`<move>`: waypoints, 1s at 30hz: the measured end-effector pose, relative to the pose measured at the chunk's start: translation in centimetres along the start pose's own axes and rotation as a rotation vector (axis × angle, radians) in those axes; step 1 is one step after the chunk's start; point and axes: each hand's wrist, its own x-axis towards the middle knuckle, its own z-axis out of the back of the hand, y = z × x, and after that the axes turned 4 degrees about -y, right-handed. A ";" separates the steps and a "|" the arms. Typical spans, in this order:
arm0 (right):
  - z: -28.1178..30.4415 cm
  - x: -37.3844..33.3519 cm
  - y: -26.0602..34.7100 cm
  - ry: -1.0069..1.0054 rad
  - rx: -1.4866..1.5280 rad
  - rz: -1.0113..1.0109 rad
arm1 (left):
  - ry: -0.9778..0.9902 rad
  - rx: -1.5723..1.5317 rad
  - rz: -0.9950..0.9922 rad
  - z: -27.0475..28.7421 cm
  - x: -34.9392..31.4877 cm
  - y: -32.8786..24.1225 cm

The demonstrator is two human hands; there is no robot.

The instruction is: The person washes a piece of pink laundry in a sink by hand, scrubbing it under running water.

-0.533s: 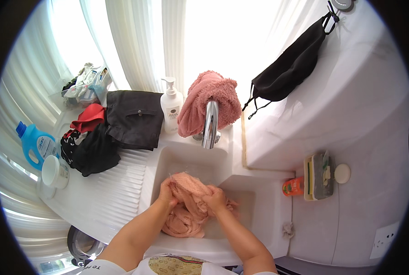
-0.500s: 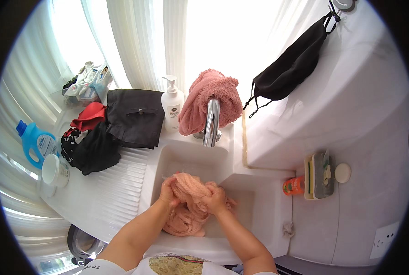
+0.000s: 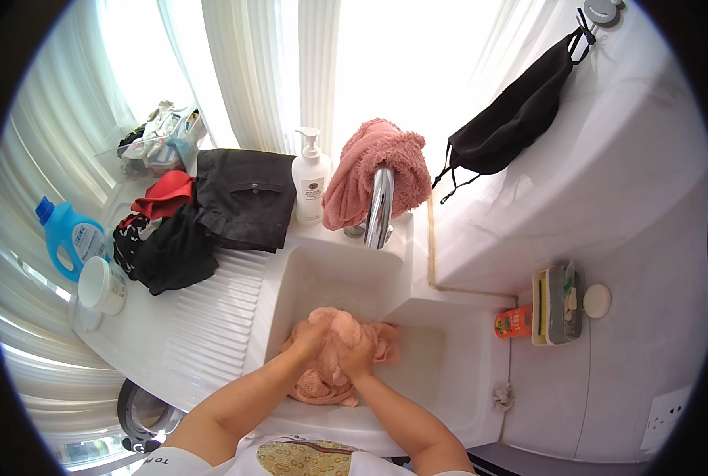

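A wet-looking peach-pink textured cloth [image 3: 322, 382], like a towel, lies bunched in the white laundry sink [image 3: 330, 274]. My left hand [image 3: 311, 336] grips its upper left part, fingers curled into the folds. Close beside it, my right hand [image 3: 358, 356] is closed round the cloth from the right. Both hands press the bundle together between them. Part of the cloth spreads out past my right hand, and the rest piles up below. Folds hide some of my fingertips.
A chrome faucet [image 3: 380, 206] with a pink fluffy towel [image 3: 370, 174] over it rises behind the sink. Left are a ribbed washboard [image 3: 219, 305], dark clothes [image 3: 176, 254], a white pump bottle [image 3: 311, 190] and a blue detergent bottle [image 3: 76, 242]. Right stands an orange bottle [image 3: 513, 322].
My hands have come closer together, squeezing the cloth into a tighter bundle. The raised, stretched part between them is now gathered. The whole view has shifted slightly.
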 end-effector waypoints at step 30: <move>0.3 19.9 -1.8 -0.177 -0.145 0.030 | -0.063 0.961 -1.079 -4.0 2.3 -4.7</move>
